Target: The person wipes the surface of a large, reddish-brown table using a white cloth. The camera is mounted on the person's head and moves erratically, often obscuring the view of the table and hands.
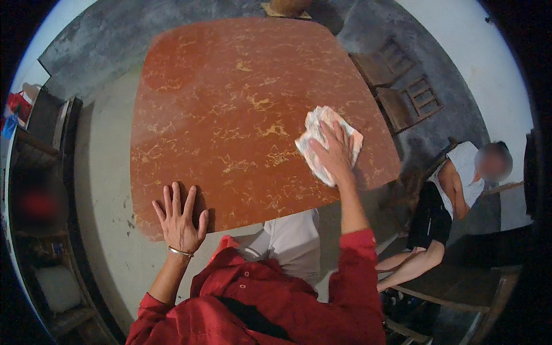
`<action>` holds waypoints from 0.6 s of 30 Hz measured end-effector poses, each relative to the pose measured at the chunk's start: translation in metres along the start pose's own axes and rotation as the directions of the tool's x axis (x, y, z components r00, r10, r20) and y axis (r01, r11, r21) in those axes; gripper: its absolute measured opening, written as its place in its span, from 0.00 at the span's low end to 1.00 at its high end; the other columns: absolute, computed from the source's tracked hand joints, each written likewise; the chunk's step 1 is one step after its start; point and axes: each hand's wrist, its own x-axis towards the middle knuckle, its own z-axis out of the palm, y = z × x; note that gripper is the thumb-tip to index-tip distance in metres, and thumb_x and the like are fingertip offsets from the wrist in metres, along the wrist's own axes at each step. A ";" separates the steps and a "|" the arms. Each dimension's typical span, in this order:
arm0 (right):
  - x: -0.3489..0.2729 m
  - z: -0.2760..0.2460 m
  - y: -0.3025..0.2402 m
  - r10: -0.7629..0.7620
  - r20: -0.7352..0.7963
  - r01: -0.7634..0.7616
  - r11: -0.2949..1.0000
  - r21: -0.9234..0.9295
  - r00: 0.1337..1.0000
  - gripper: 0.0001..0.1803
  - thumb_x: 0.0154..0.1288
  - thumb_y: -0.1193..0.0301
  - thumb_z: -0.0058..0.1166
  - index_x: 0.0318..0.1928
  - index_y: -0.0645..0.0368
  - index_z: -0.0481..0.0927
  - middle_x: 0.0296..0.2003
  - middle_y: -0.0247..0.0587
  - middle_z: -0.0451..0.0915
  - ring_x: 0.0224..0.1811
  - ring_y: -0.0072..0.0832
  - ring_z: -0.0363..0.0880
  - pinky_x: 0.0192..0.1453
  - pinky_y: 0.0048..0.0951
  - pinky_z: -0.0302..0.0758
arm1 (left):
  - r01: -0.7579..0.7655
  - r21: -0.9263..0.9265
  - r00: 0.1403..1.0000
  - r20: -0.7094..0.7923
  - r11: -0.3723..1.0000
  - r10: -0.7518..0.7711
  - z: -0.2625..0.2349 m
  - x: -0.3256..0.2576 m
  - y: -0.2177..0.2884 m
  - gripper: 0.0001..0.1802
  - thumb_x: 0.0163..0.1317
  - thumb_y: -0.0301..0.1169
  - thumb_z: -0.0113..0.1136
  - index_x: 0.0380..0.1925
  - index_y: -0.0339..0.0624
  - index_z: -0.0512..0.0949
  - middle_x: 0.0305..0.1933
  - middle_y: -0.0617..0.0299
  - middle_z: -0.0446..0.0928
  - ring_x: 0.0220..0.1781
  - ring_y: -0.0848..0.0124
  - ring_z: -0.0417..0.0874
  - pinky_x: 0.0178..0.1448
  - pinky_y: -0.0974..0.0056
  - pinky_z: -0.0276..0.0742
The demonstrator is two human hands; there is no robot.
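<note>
A reddish-brown table with yellow marbled veining and rounded corners fills the middle of the head view. On its right part lies a crumpled white cloth with pale orange patches. My right hand rests over this cloth and holds it against the tabletop, its palm hidden from above. At the near left edge, my left hand is open, fingers spread and lying on the table with nothing in them. A bracelet circles my left wrist.
Wooden chairs stand beyond the table's right side. A person in a white top and black shorts sits at the right. Along the left runs a dark shelf unit. A round brown object stands past the far edge.
</note>
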 end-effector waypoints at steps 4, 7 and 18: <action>0.003 0.030 -0.058 -0.123 -0.023 0.123 0.992 0.034 0.992 0.36 0.60 0.41 0.56 0.66 0.43 0.73 0.72 0.50 0.59 0.74 0.53 0.52 0.75 0.65 0.40 | 0.007 0.007 1.000 -0.003 1.000 -0.007 0.000 0.000 -0.003 0.33 0.64 0.49 0.53 0.68 0.54 0.69 0.77 0.48 0.54 0.80 0.46 0.48 0.76 0.31 0.36; -0.044 0.009 -0.092 -0.315 0.067 0.305 0.943 0.135 0.947 0.37 0.58 0.43 0.59 0.66 0.41 0.73 0.72 0.48 0.59 0.75 0.51 0.51 0.76 0.62 0.43 | -0.003 0.001 1.000 0.005 1.000 0.003 0.001 0.002 -0.004 0.32 0.64 0.49 0.54 0.68 0.54 0.69 0.77 0.48 0.54 0.80 0.46 0.48 0.76 0.32 0.36; -0.049 -0.046 0.116 0.445 -0.066 -0.447 0.862 -0.237 0.893 0.41 0.64 0.40 0.51 0.72 0.44 0.64 0.74 0.55 0.54 0.77 0.57 0.46 0.76 0.64 0.39 | 0.000 0.010 1.000 0.015 1.000 0.000 -0.001 -0.002 -0.003 0.33 0.63 0.47 0.55 0.68 0.53 0.69 0.77 0.47 0.54 0.79 0.46 0.49 0.76 0.32 0.36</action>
